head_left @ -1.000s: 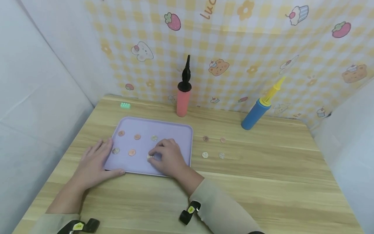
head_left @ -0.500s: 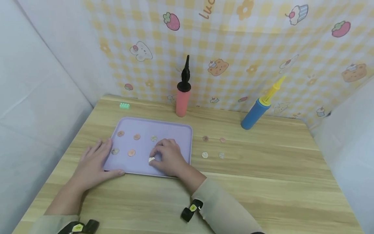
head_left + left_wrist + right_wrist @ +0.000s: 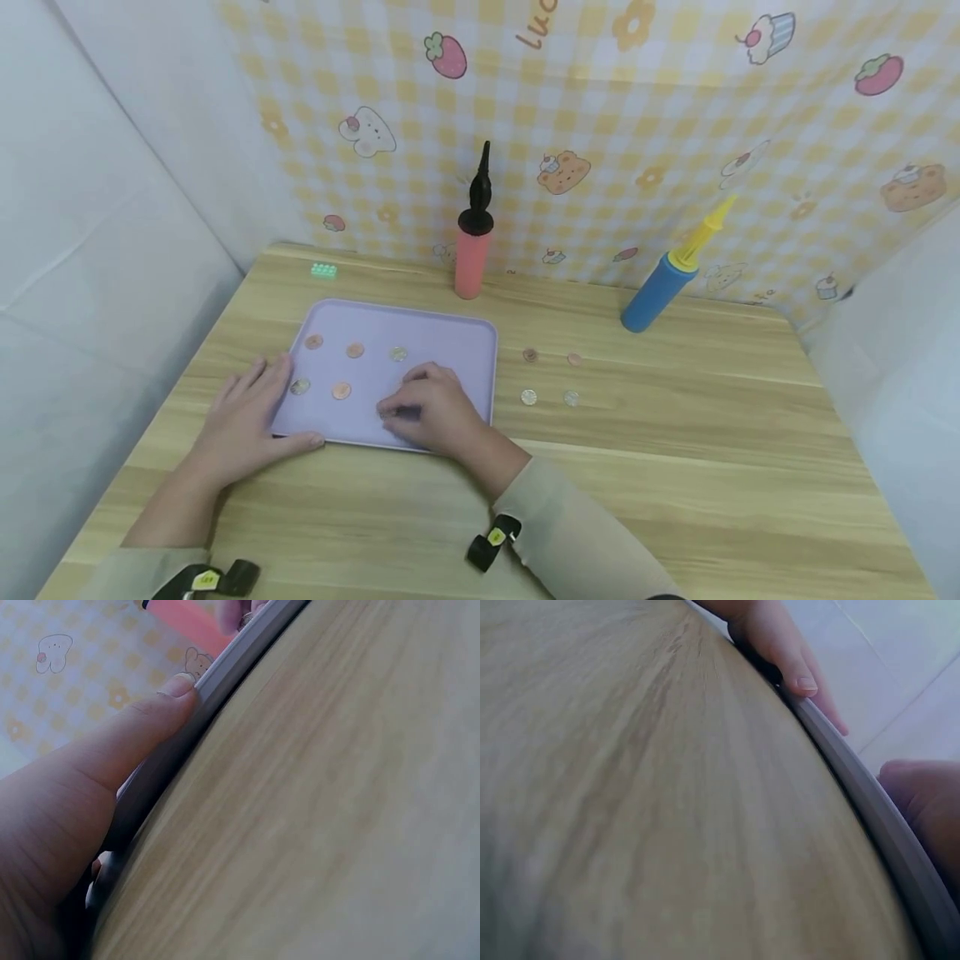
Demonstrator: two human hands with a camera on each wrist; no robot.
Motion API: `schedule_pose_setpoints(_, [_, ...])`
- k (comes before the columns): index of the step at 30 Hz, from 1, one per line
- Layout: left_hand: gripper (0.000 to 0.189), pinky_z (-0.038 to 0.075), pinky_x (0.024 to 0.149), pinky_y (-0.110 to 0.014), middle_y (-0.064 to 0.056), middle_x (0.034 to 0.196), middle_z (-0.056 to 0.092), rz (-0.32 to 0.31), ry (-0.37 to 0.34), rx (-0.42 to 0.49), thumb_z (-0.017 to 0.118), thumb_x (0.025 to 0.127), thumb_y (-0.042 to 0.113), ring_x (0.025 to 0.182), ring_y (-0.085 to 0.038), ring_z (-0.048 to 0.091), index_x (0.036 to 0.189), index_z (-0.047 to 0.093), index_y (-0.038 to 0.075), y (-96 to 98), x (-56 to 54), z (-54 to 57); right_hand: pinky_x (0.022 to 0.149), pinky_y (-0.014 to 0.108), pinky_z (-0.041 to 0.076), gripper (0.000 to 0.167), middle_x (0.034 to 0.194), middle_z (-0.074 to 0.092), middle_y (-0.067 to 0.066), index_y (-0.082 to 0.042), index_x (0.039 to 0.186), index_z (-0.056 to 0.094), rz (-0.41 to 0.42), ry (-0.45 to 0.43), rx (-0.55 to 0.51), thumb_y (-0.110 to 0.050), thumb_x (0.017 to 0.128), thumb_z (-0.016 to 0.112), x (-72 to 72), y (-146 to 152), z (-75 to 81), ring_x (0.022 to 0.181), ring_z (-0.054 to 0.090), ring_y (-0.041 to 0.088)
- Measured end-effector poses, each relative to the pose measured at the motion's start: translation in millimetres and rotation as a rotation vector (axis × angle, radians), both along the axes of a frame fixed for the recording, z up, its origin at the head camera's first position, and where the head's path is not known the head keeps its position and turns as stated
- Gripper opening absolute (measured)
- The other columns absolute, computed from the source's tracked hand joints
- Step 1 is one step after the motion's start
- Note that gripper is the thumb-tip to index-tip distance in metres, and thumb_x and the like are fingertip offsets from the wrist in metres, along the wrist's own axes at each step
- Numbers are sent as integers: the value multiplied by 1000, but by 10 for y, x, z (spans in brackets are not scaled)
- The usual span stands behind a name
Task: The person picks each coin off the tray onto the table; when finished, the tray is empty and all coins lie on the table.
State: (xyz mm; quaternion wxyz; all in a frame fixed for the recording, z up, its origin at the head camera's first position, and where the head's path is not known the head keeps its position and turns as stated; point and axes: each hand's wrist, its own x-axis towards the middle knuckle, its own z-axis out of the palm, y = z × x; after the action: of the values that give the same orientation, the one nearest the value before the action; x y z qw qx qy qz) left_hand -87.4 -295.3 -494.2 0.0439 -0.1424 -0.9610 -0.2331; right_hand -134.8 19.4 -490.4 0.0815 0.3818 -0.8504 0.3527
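A lilac tray [image 3: 450, 333] lies on the wooden table. My left hand [image 3: 243, 425] rests at its near left corner, fingers straight along the left rim and thumb on the front rim, also seen in the left wrist view. Over the tray's front right part, my right hand [image 3: 438, 412] pinches a silver coin [image 3: 386, 412] between thumb and fingertips; the fingers mostly cover it. Copper coins [image 3: 355, 351] and silver coins [image 3: 397, 354] lie spaced in two rows on the tray. In the right wrist view only part of the right hand [image 3: 930, 810] shows beyond the tray edge.
Right of the tray lie two copper coins [image 3: 530, 355] and two silver coins [image 3: 528, 397]. Behind stand a pink pump [image 3: 471, 262] with a black top and a blue pump [image 3: 656, 296] with a yellow nozzle. A small green toy brick [image 3: 323, 271] sits at the back left.
The coin in my right hand tilts up and shifts slightly right, then comes back left and is now mostly hidden by the fingers. My left hand keeps its place on the tray.
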Motion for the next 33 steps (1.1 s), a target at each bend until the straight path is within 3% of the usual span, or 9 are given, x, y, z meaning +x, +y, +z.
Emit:
schedule_pose_setpoints(5, [132,-6,126,-68,-30,169,28,-2,-3,-1,87,80,64,157,-57,15,169,16,-3,8,10,-22,95,28,50,37,95,79,-5,-16,101,88,-73,-103,-164,-20,68,104,-14,15,-27,107,61,16])
schedule_pose_setpoints(10, [132,-5,126,-68,-29,170,28,3,-4,4,87,80,63,157,-56,16,169,16,-4,6,23,-16,84,24,54,36,98,74,2,-11,111,86,-173,-229,-301,-9,76,98,-8,23,-4,98,61,12])
schedule_pose_setpoints(16, [133,-6,126,-67,-29,170,27,1,-7,-3,86,80,64,157,-56,14,169,15,-4,13,16,-12,87,26,57,38,103,80,6,-6,122,81,-193,-219,-307,-5,85,90,-7,26,18,97,68,15])
schedule_pose_setpoints(23, [132,-8,126,-67,-30,170,27,-5,-7,-4,86,80,63,157,-56,13,168,14,-4,27,14,-1,85,21,59,37,104,81,8,-4,120,81,-178,-245,-252,-5,84,91,15,35,40,90,73,11])
schedule_pose_setpoints(26, [132,-6,126,-67,-30,170,27,-5,-7,-4,86,80,63,157,-56,14,168,15,-4,32,17,16,88,22,57,34,103,82,5,-6,116,83,-158,-166,-167,-11,84,93,14,33,34,91,73,12])
schedule_pose_setpoints(31, [131,-4,126,-67,-31,169,27,0,-12,-7,86,80,62,157,-56,15,168,16,-5,36,18,50,95,30,54,29,99,81,-7,-17,112,85,-71,171,95,-28,86,93,27,33,19,97,73,12])
schedule_pose_setpoints(33, [131,-4,126,-67,-31,169,27,2,-14,-10,87,80,62,157,-56,15,168,17,-6,36,15,59,95,32,54,28,97,81,-10,-20,111,85,-59,242,148,-32,87,92,34,33,24,98,72,13])
